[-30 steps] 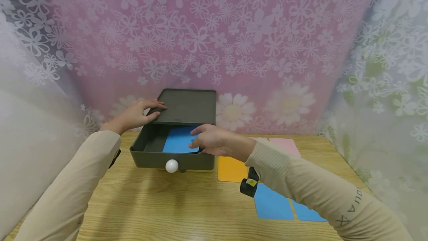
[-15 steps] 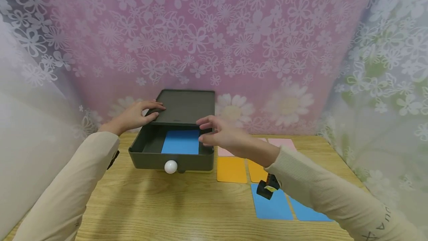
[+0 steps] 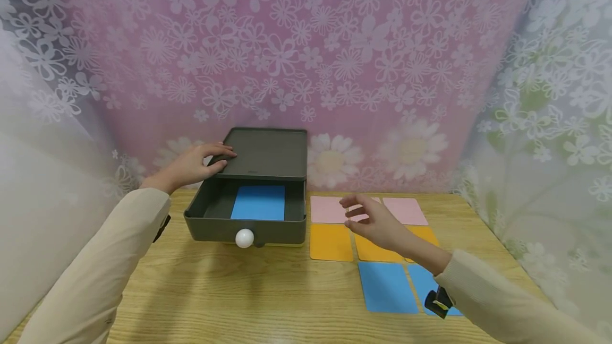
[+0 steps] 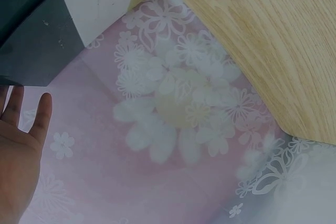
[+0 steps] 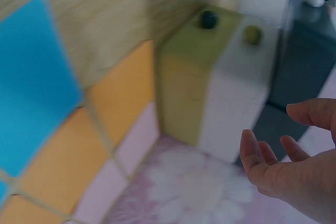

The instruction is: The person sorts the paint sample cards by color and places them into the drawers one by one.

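Your left hand (image 3: 193, 164), thumb spread from the fingers, rests on the left edge of the dark-grey rectangular drawer box (image 3: 270, 153). Your right hand (image 3: 380, 224), fingers parted, hovers above flat orange square cards (image 3: 331, 242).

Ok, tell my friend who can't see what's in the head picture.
A person's left hand rests on a dark box whose open drawer holds a blue card. The right hand, holding nothing, hovers above pink cards and orange cards on a wooden table; more blue cards lie nearer.
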